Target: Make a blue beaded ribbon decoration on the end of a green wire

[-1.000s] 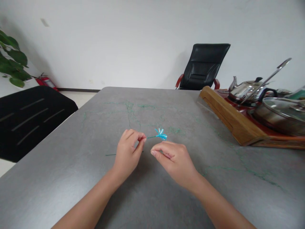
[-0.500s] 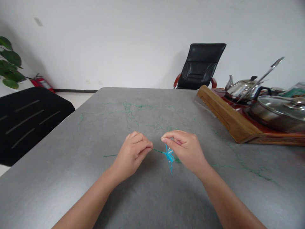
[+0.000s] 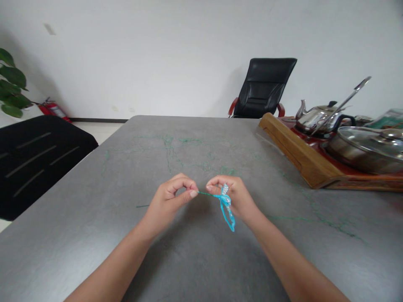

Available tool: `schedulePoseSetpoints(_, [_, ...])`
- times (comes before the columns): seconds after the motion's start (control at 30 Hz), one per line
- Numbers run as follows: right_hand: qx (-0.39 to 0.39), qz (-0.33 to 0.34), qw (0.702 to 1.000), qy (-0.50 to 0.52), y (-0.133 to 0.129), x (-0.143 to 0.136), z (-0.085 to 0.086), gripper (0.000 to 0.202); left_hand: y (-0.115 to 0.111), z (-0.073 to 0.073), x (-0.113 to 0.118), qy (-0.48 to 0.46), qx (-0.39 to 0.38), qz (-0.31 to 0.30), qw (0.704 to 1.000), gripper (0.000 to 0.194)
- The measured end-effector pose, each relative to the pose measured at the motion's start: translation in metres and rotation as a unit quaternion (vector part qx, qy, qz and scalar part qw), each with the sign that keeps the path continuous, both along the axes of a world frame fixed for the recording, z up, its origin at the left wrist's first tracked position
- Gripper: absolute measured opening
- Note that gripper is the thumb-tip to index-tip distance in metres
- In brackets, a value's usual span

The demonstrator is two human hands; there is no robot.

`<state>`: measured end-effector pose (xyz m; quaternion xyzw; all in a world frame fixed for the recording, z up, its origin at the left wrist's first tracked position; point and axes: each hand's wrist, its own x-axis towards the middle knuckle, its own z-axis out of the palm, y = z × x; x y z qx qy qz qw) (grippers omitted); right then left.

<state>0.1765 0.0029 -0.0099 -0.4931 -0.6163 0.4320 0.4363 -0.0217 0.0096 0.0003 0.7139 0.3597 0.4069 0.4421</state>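
A light-blue beaded flower [image 3: 227, 205] with looped petals and pale beads hangs over the table on a thin green stem. My left hand [image 3: 173, 195] pinches the far end of that stem between thumb and forefinger. Just behind the petals is my right hand [image 3: 234, 193], its thumb and fingertips brought together above the stem. Whatever those fingertips hold is too fine to make out, and the petals cover part of the palm. A dark green stick [image 3: 142, 206] lies on the table, partly hidden by my left hand.
Loose green threads [image 3: 168, 144] are strewn over the grey table [image 3: 201, 260]. At the right, a wooden tray [image 3: 292, 153] carries a steel teapot [image 3: 319, 118] and a lidded pan [image 3: 368, 147]. Black chairs stand behind [image 3: 267, 88] and at the left [image 3: 44, 163].
The flower has turned, showing its petals more openly. My right hand has come lower and left, behind the flower, while my left hand has rolled so its thumb shows.
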Motion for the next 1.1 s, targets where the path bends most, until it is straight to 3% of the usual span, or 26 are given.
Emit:
schedulePoseSetpoints(0.17, [0.016, 0.030, 0.999, -0.021, -0.004, -0.012, -0.011, 0.021, 0.000, -0.007, 0.003, -0.033, -0.059, 0.068, 0.995, 0.013])
schedulePoseSetpoints(0.4, [-0.055, 0.032, 0.997, 0.037, -0.005, -0.026, -0.026, 0.018, 0.001, -0.011, 0.005, -0.040, -0.062, 0.129, 0.989, 0.013])
schedulePoseSetpoints(0.63, [-0.102, 0.038, 0.990, 0.093, -0.017, -0.037, -0.017, 0.017, 0.003, -0.015, 0.004, -0.019, -0.038, 0.173, 0.984, 0.011])
schedulePoseSetpoints(0.9, [-0.001, 0.012, 0.999, -0.030, -0.035, -0.037, 0.008, 0.019, -0.002, -0.009, 0.006, 0.115, 0.135, 0.195, 0.965, 0.012])
schedulePoseSetpoints(1.1, [0.151, -0.024, 0.973, -0.173, -0.037, -0.025, 0.022, 0.019, -0.003, -0.011, 0.007, 0.173, 0.215, 0.166, 0.947, 0.012])
